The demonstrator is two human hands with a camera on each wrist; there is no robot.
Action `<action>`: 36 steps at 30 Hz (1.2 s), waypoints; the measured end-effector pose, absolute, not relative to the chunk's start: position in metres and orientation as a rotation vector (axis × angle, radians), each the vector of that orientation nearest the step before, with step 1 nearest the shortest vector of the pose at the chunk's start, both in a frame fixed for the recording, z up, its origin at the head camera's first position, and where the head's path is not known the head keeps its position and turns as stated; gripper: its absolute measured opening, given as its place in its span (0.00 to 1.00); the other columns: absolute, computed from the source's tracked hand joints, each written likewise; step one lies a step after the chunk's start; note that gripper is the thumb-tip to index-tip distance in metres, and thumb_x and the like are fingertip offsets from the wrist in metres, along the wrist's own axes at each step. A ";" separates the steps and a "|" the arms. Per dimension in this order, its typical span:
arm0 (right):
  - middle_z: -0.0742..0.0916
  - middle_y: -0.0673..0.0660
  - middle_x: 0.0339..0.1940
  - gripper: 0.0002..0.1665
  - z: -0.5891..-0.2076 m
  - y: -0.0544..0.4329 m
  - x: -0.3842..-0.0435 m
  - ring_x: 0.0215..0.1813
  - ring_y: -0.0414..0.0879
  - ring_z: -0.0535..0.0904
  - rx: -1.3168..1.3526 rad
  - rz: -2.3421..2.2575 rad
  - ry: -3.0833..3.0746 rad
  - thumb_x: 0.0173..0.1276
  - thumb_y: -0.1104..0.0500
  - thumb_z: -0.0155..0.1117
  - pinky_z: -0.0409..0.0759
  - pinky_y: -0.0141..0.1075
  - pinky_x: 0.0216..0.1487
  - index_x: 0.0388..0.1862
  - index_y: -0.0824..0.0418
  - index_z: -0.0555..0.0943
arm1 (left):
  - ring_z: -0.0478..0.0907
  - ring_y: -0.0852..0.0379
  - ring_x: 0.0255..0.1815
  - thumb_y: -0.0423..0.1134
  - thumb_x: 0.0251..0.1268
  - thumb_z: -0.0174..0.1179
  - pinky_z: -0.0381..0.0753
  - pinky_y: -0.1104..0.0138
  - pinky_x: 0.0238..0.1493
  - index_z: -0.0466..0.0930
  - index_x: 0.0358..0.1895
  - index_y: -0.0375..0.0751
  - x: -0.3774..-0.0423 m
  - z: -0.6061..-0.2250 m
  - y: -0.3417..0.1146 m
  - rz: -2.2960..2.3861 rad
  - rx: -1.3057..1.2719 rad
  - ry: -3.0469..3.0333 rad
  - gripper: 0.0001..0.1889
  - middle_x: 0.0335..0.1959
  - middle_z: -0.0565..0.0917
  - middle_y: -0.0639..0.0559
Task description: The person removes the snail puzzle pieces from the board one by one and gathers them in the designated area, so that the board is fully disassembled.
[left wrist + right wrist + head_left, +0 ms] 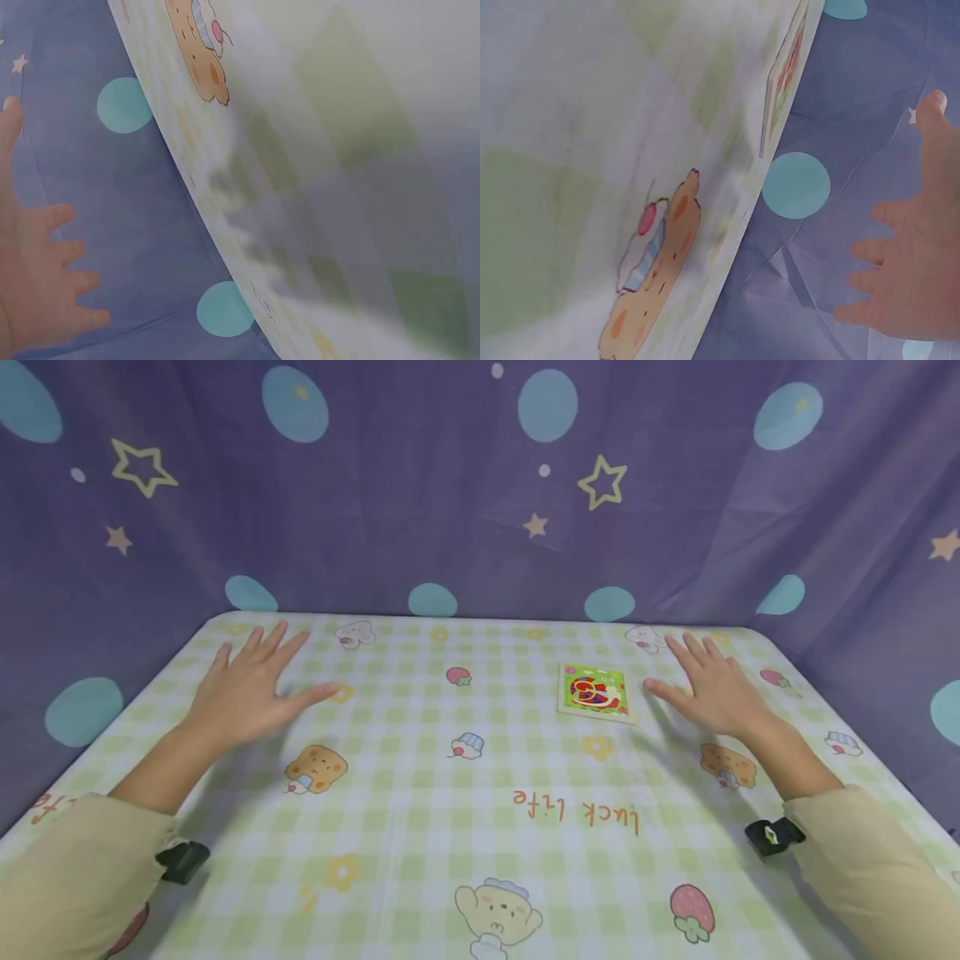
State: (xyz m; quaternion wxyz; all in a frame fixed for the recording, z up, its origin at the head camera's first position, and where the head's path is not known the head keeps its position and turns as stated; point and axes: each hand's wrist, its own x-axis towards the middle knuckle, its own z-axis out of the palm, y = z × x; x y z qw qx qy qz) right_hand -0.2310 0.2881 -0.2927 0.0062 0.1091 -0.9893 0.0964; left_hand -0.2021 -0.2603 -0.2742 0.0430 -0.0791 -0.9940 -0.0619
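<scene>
A small square wooden puzzle board [595,692] with a red, blue and green snail-like picture lies flat on the tablecloth, right of centre. My right hand [712,689] hovers just to its right, fingers spread and holding nothing; the thumb points toward the board's edge. Over the left part of the table my left hand [247,689] is held up with spread fingers and nothing in it. In the right wrist view the puzzle board [786,79] appears edge-on near the table's far edge, with the right hand [919,247] apart from it. The left wrist view shows the left hand [45,277] above its shadow.
A green-and-white checked tablecloth [420,827] printed with cartoon bears, strawberries and cupcakes covers the table. Behind it hangs a purple curtain [420,485] with stars and blue ovals. Dark bands [775,837] sit at both sleeve cuffs.
</scene>
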 end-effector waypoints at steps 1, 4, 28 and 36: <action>0.50 0.72 0.78 0.53 -0.292 0.288 -0.232 0.77 0.72 0.39 0.336 0.306 -3.100 0.69 0.29 0.43 0.42 0.70 0.71 0.79 0.59 0.43 | 0.39 0.31 0.78 0.76 0.59 0.43 0.33 0.33 0.71 0.43 0.78 0.49 -0.203 -0.274 -0.260 -0.196 -0.241 -3.026 0.51 0.79 0.43 0.37; 0.53 0.73 0.77 0.53 -0.291 0.288 -0.233 0.77 0.72 0.43 0.315 0.316 -3.125 0.69 0.28 0.42 0.47 0.69 0.71 0.79 0.60 0.44 | 0.47 0.32 0.77 0.74 0.60 0.45 0.43 0.34 0.71 0.48 0.77 0.46 -0.204 -0.275 -0.256 -0.198 -0.253 -2.970 0.49 0.77 0.51 0.35; 0.84 0.70 0.53 0.29 -0.286 0.279 -0.262 0.52 0.62 0.83 0.718 0.531 -3.015 0.60 0.56 0.70 0.80 0.51 0.54 0.56 0.71 0.77 | 0.65 0.36 0.68 0.52 0.65 0.60 0.68 0.43 0.64 0.64 0.69 0.41 -0.259 -0.286 -0.190 -0.757 -0.613 -2.965 0.33 0.69 0.67 0.38; 0.85 0.71 0.47 0.27 -0.293 0.271 -0.271 0.50 0.63 0.84 0.836 0.672 -3.016 0.56 0.63 0.73 0.82 0.49 0.52 0.53 0.73 0.78 | 0.67 0.43 0.70 0.46 0.62 0.63 0.69 0.51 0.68 0.67 0.67 0.39 -0.287 -0.292 -0.138 -0.879 -0.756 -2.975 0.32 0.68 0.70 0.42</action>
